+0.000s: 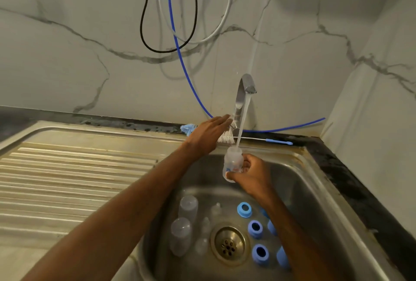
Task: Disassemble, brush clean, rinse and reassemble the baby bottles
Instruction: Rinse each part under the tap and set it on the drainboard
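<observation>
- A person's right hand [252, 175] grips a small clear baby bottle [233, 161] upright over the steel sink [315, 190]. Fingers and thumb are curled round its lower half, and its open mouth sits under the stream.
- Water [242, 121] runs from the chrome tap [244, 87] into the bottle's neck.
- The left hand [209, 134] reaches toward the foot of the tap, fingers straight and close together, holding nothing. Whether the fingertips touch the metal cannot be told.
- Just beyond that hand, on the sink's back rim, lies a brush with white bristles [225, 139]. A thin white rod with a blue handle [279, 141] lies to its right.
- On the basin floor two more clear bottles [188, 208] stand left of the drain [229, 244]. Clear teats [216, 209] lie beside them, and blue screw rings [255, 229] lie right of the drain — some partly hidden by the right forearm.
- A ridged draining board [67, 179] lies to the left. A blue hose [175, 37] and a black cable [162, 51] hang against the marbled wall.
</observation>
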Motion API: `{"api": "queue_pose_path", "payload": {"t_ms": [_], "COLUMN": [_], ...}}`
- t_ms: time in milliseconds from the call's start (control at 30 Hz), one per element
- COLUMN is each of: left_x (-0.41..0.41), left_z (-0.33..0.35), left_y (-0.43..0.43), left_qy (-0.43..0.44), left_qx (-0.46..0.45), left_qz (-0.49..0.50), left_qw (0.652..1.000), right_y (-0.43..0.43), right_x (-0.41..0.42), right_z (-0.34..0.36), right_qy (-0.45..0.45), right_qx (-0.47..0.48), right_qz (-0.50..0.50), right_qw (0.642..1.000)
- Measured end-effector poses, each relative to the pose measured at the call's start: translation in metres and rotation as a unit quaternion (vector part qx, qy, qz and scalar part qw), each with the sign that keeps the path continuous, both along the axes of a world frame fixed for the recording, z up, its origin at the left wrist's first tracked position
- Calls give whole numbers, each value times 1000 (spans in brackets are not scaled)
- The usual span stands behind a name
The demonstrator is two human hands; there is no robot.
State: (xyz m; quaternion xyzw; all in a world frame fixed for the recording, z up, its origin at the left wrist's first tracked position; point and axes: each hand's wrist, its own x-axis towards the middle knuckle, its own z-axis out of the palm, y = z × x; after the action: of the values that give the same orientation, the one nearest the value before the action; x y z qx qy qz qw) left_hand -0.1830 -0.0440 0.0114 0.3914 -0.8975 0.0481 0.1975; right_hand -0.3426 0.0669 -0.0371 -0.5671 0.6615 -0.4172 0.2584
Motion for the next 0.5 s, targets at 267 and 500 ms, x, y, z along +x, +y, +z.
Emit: {"api": "queue_pose_path", "payload": {"t_ms": [267,500], "left_x": [12,14], "left_z": [-48,-67], "left_y": [35,36], "left_qy": [194,262], "left_qx": [121,137], "left_qz": [27,77], "left_qw": [973,952], "right_y": [9,10], "right_x": [0,8], "right_z": [5,5], "right_qy": [7,22], "right_qx": [-33,-40], "right_qz": [-28,-8], "right_qw": [999,999]}}
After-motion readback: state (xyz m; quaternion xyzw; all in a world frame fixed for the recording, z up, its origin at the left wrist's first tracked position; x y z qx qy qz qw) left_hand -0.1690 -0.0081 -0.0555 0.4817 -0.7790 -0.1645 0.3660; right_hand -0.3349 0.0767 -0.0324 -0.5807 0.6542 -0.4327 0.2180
